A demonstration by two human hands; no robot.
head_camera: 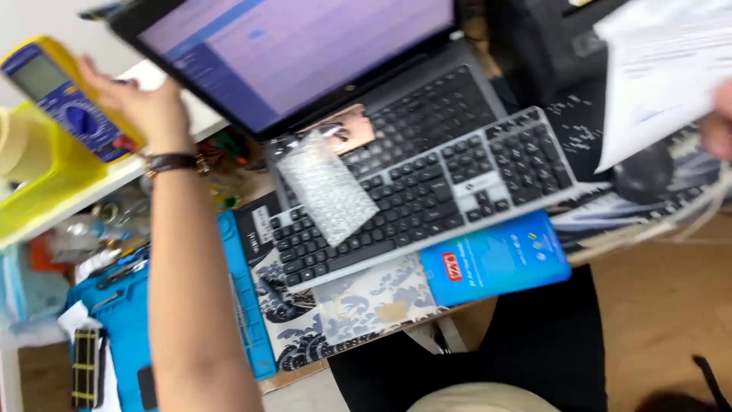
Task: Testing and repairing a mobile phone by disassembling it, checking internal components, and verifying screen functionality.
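My left hand (145, 103) reaches up to the far left and grips a yellow and blue multimeter (65, 95) over a white shelf edge. A dark watch band sits on that wrist. At the right edge, my right hand (718, 122) holds a white sheet of paper (656, 72) above the desk. Between the hands lies a grey keyboard (427, 191) with a piece of bubble wrap (328, 191) on it, in front of an open laptop (305, 53) with a lit purple screen.
A blue flat box (496, 259) leans at the keyboard's near edge. A wave-patterned desk mat (343, 313) covers the desk. A blue work mat (122, 320) with tools lies at the left, a yellow bin (42, 183) above it. A black mouse (643, 174) sits at right.
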